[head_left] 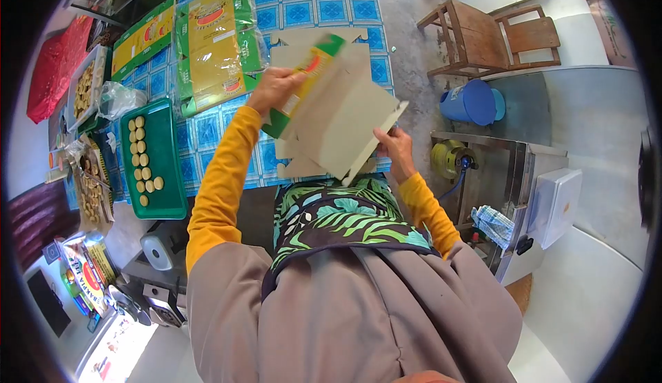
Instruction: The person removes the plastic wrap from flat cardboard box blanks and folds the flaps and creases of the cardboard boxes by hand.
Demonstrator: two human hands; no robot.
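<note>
A cardboard box piece point(352, 117), grey-brown inside with a green and yellow printed side, is partly folded above the table's near edge. My left hand point(277, 90) is closed on its printed side at the upper left. With the fingers pinched, my right hand point(396, 150) grips the flap edge at the lower right. Another flat cardboard sheet point(289, 55) lies beneath it on the blue patterned tablecloth point(317, 0).
Flat printed boxes in plastic point(214, 52) lie left of the hands. A green tray point(165, 169) holds several round pastries. To the right are a wooden chair point(476, 34), a blue bucket point(469, 101) and a gas cylinder point(448, 159).
</note>
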